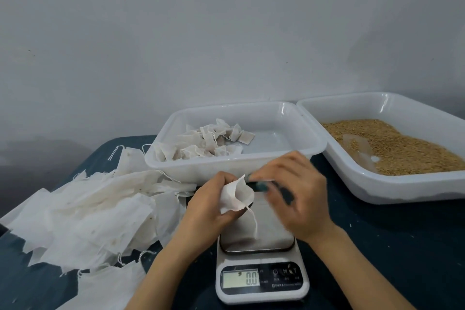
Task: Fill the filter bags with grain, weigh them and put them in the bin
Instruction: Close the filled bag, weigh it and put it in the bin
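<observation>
We are holding the bag (236,196) above the scale (261,282), which is standing near the front edge of the desk, just in front of the bin (176,168). Our left hand (214,199) is curling its fingers round the bag's side. Our right hand (297,191) is pinching a dark scoop (261,185), blurred, at the bag's mouth. The bag is looking thin, soft and very light, so we are judging that a gentle grip below the open mouth, with the bag upright, is suiting it best.
</observation>
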### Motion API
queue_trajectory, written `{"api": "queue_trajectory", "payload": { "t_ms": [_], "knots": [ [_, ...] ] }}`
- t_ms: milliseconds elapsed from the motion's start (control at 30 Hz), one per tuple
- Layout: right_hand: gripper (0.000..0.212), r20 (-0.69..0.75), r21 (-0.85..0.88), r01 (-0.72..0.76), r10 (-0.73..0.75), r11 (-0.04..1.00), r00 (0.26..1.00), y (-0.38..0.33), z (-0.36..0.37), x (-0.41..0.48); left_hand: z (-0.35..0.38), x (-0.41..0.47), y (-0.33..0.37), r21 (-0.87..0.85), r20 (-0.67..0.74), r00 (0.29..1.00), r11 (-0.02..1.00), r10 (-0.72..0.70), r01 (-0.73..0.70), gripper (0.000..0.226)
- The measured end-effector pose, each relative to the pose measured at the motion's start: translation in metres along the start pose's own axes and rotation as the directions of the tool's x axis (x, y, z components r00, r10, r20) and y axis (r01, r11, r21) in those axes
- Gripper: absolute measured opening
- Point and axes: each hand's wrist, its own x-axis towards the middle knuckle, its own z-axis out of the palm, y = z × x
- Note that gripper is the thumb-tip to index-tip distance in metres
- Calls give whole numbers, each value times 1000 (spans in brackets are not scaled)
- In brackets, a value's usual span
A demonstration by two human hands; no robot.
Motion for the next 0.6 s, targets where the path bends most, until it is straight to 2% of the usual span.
{"api": "queue_trajectory", "payload": {
  "t_ms": [100,200,267,400,433,533,600],
  "knots": [
    [23,-107,-189,-231,214,954,971,13,-13,15,0,0,-2,5,-11,999,999,-32,32,33],
    [21,-12,-443,-423,467,790,884,42,-30,24,1,-1,-4,8,-8,999,999,-33,33,35],
    [29,37,-584,-498,634,641,773,66,-48,27,2,-2,-6,4,-8,999,999,-35,35,33],
    [39,74,-719,-584,876,377,476,102,-85,37,4,-1,-7,-1,-15,998,998,-56,56,27],
    [44,87,-719,-602,905,346,416,108,-90,39,4,-1,-7,-5,-16,998,998,-62,62,27],
    [47,60,-702,-666,952,253,299,125,-102,45,4,-2,-8,-22,-28,997,997,-72,71,29],
    [39,45,-803,-574,977,158,207,131,-109,44,4,-2,-9,-34,-27,997,997,-73,72,30]
  ]
}}
